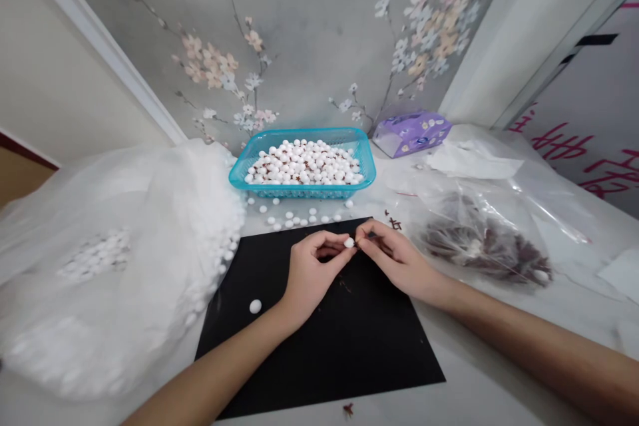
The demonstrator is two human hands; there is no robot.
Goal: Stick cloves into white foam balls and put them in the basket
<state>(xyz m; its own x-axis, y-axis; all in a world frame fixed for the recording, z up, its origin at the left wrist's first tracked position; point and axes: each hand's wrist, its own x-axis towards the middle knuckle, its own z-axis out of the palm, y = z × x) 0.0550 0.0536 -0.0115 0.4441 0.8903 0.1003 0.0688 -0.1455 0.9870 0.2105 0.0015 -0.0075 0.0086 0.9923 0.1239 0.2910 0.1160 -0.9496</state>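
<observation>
Between the thumb and fingers of my left hand (315, 267) is a small white foam ball (349, 242). My right hand (392, 254) pinches a tiny dark brown piece (356, 244) against the ball's right side; its shape is mostly hidden by the fingertips. Both hands meet above the far part of a black sheet (319, 346). Another foam ball (255, 306) lies on the sheet, left of my left wrist. Beyond the hands stands a blue plastic basket (302, 190) filled with white balls that have brown bits among them.
A large clear bag of white balls (114, 279) bulges at the left. On the right lies a clear bag of dark brown pieces (479, 239), with a purple tissue pack (413, 133) behind it. Loose balls (289, 215) are scattered before the basket. One brown piece (348, 410) rests near the front.
</observation>
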